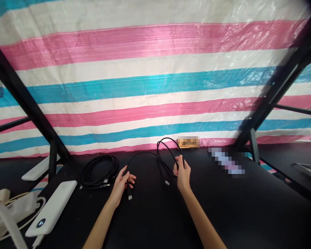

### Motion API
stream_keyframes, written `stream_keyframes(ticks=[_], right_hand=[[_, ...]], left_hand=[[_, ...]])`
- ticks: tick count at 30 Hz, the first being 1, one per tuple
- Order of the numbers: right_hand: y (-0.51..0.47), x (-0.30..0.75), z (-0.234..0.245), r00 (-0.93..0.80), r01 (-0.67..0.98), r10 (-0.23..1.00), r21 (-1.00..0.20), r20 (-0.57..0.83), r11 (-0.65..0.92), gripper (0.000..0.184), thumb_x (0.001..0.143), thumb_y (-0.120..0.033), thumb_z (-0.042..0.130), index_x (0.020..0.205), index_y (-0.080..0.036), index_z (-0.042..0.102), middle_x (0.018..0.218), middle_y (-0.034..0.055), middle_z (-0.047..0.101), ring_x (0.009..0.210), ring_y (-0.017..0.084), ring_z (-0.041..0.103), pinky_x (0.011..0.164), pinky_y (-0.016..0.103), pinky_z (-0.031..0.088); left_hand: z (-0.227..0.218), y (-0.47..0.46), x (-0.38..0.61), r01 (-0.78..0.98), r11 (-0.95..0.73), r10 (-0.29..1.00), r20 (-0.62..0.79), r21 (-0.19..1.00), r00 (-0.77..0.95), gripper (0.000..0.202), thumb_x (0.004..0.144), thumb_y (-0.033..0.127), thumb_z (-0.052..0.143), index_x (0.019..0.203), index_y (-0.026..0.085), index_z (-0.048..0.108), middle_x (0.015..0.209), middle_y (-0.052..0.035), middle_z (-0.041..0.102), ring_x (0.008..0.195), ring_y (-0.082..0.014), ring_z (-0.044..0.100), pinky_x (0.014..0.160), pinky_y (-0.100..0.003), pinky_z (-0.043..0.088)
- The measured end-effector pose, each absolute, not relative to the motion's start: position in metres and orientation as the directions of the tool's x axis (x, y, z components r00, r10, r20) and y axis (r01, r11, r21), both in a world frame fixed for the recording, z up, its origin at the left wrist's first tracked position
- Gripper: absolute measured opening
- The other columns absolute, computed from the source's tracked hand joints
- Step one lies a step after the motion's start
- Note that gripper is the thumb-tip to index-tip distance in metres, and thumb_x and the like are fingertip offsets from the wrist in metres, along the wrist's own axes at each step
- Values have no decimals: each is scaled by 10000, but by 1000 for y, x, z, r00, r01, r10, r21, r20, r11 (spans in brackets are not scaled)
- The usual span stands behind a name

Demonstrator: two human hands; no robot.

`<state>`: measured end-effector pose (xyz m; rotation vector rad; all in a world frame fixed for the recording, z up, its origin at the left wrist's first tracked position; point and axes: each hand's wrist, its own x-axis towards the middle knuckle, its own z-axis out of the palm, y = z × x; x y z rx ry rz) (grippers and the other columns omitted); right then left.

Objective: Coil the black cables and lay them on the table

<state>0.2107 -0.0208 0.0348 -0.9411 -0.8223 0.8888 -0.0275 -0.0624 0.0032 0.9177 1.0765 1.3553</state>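
Forearms (200,216) reach forward; the left hand (121,185) loosely holds the black cable (145,152) above its plug (129,197), seemingly steadying it, while the right hand (183,174) pinches its loops, apparently keeping them gathered.

Black table (150,221) (coiled cable (85,175) atop)

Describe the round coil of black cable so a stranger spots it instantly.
Start at the flat black tabletop. On its left, between the oblong white device and the left hand, lies the round coil of black cable. Unlike the loose black cable in that hand and the right hand, it lies in flat rings.
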Motion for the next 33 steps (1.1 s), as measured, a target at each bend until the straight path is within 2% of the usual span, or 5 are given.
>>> stream_keyframes(ticks=[7, 13, 24, 29, 33], right_hand=[[-28, 199, 34, 322, -78, 899, -938, 296, 337, 387, 708, -493, 627, 562, -158, 499, 494, -50, 340, 425, 59, 306, 379, 192, 236], [-19, 204, 29, 309, -423, 946, -878, 94, 225, 439, 711, -566, 584, 573, -157, 501, 414, -98, 204, 363, 35, 137, 367, 202, 91], [-12, 218, 36, 320, -563, 947, -797, 31, 217, 439, 669, -589, 617, 623, -178, 470, 421, -120, 187, 332, 33, 134, 317, 197, 111], [-5, 233, 30, 225, -657, 974, -739, -1, 151, 424, 651, -597, 620, 696, -192, 505, 450, -119, 194, 330, 33, 127, 302, 178, 121], [-1, 238, 24, 258, -671, 964, -729, -62, 133, 416, 630, -569, 647, 772, -196, 528, 473, -118, 232, 330, 23, 146, 297, 166, 131]], left_hand=[[5, -64, -30, -325, 99, 994, -107, 940, -6, 518, 761, 437, 613, 1152, 111, 511, 553, -9, 582, 710, -207, 610, 655, -283, 444], [4, -64, -34, -351, 149, 989, -145, 925, 37, 398, 780, 458, 573, 918, 89, 628, 483, -11, 545, 620, -198, 599, 616, -269, 432], [19, -71, -40, -522, 146, 989, -119, 840, 84, 320, 786, 406, 589, 616, 136, 586, 434, 13, 463, 430, -117, 483, 415, -196, 366], [18, -72, -46, -565, 110, 994, -101, 818, 49, 263, 804, 355, 584, 692, 120, 622, 421, 27, 444, 393, -98, 460, 364, -168, 351], [19, -72, -49, -567, 122, 992, -111, 814, 55, 279, 850, 300, 532, 1050, 121, 609, 468, 31, 475, 405, -102, 490, 370, -166, 390]])
